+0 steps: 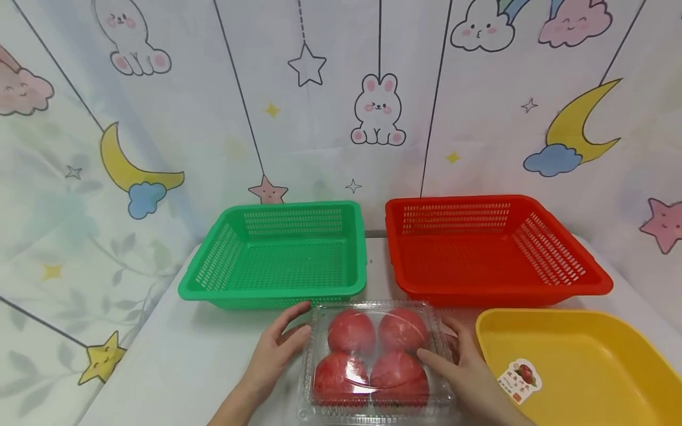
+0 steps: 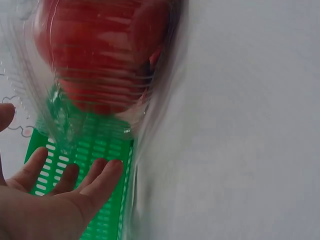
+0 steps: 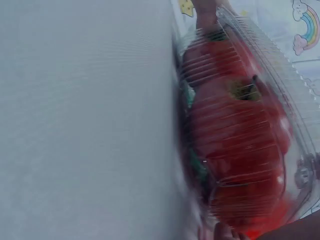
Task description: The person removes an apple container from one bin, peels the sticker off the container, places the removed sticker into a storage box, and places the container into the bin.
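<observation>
1. A clear plastic clamshell box with ribbed sides sits at the near middle of the white-covered bench, between the two hands; whether its base touches the bench, I cannot tell.
2. Inside it are four round red fruits, set two by two under the transparent lid. The right wrist view shows a greenish stem end on one of them.
3. The left hand is beside the box's left side, its fingers loosely spread and gripping nothing — the left wrist view shows them in front of the green mesh.
4. The right hand holds the box by its right side, thumb laid over the lid and fingers bent round the edge.
5. Behind the box, on the left, stands a green rectangular plastic basket with slotted walls; to its right, a red rectangular plastic basket with slotted walls.
6. A yellow smooth plastic tray is at the right, in front of the red basket — a white fruit-printed label shows near its left rim.
7. A pale cloth backdrop with cartoon rabbits, moons and stars hangs behind.
</observation>
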Demonstrator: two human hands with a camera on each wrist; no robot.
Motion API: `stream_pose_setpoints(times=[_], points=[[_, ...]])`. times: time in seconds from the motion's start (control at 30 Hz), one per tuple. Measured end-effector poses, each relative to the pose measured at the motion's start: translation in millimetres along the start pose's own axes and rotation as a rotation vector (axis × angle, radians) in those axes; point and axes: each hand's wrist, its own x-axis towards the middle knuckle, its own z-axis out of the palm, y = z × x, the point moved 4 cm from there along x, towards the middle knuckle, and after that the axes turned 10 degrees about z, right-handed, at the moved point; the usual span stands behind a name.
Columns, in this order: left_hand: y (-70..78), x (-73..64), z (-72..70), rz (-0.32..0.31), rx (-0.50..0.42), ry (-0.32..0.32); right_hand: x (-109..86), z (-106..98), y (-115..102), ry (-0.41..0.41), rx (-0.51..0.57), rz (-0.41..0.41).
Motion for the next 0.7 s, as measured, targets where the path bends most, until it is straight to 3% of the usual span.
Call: stream_pose_setpoints(times=[0.27, 0.47, 0.7], points=[[6.7, -1.1, -11.2, 0.045, -0.082, 0.076, 2.4, 4, 13, -0.071, 0.144, 0.225], [5.8, 1.1, -17.7, -0.008, -0.153, 0.158, 0.1, 3, 19, -0.162, 0.257, 0.210], [7.2, 5.4, -25.1, -0.059, -0.345, 0.309, -2.1, 1, 20, -0.377, 0.380, 0.269]])
